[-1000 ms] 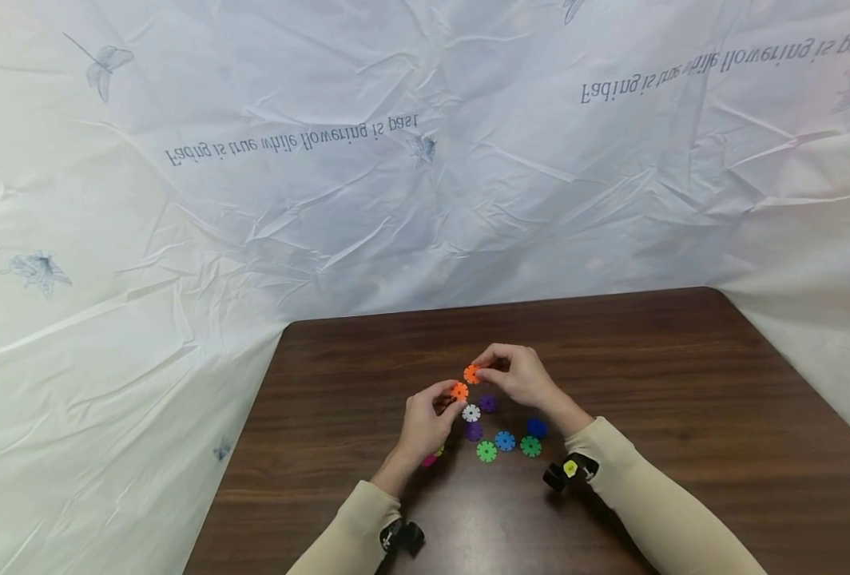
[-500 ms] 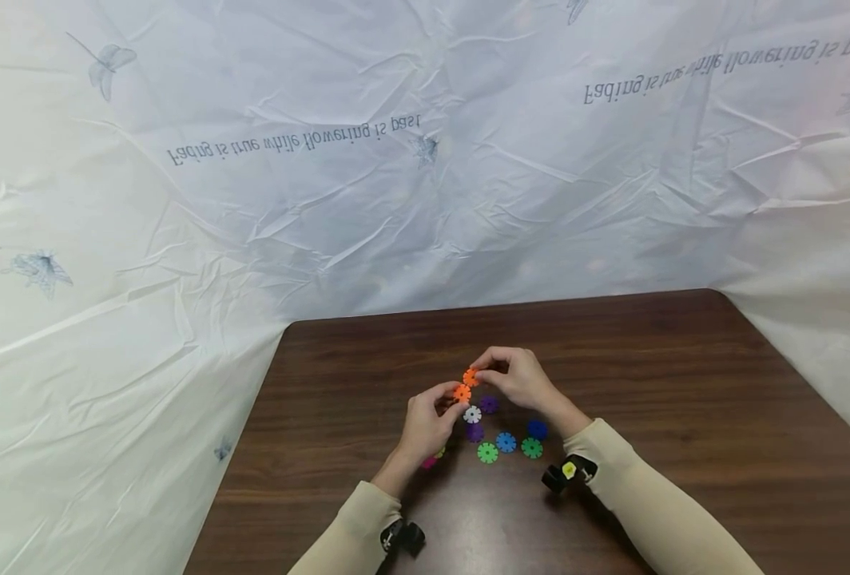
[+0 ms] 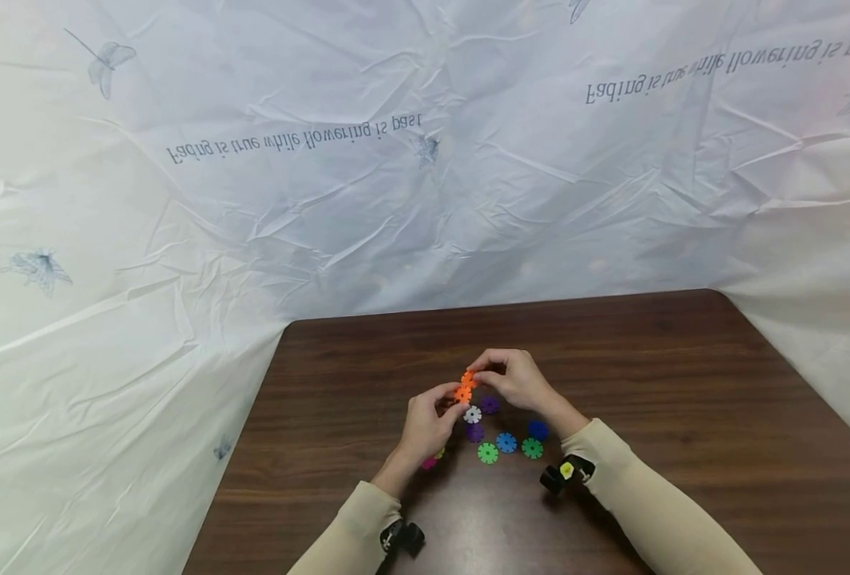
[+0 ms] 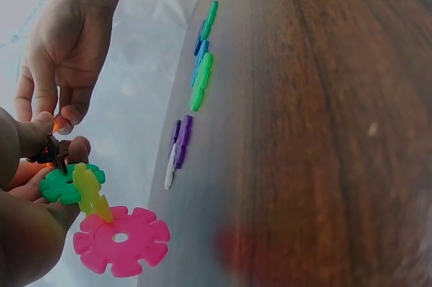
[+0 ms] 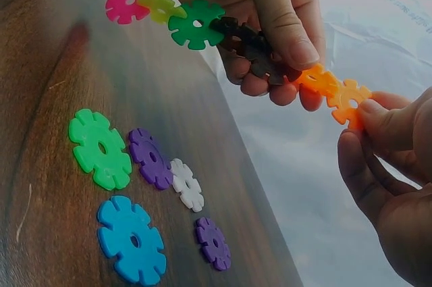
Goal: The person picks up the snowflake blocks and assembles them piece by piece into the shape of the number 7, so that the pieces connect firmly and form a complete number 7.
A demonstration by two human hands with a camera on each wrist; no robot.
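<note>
In the right wrist view, my left hand [image 3: 425, 425] grips a chain of interlocked, notched plastic snowflake discs. The chain runs from a pink disc [image 5: 129, 2] through a yellow one [image 5: 160, 7] and a green one [image 5: 196, 23] to dark pieces [image 5: 260, 54] under the thumb, then an orange disc [image 5: 315, 80]. Thumb and fingers of my right hand [image 3: 517, 380] pinch a second orange disc [image 5: 347, 102], whose edge meets the first orange one. Whether their slots are fully engaged, I cannot tell. The chain is held above the table, its pink end nearest the left wrist camera.
Loose discs lie flat on the brown wooden table [image 3: 648, 359]: white [image 3: 472, 414], two purple [image 5: 150, 159], light green [image 3: 487, 453], light blue [image 3: 506, 442], green [image 3: 532, 448] and dark blue [image 3: 538, 430]. A white printed sheet [image 3: 396, 208] hangs behind the table.
My right hand has moved slightly down and left, bringing its orange disc from just apart to against the left hand's orange disc. The left hand has barely moved.
</note>
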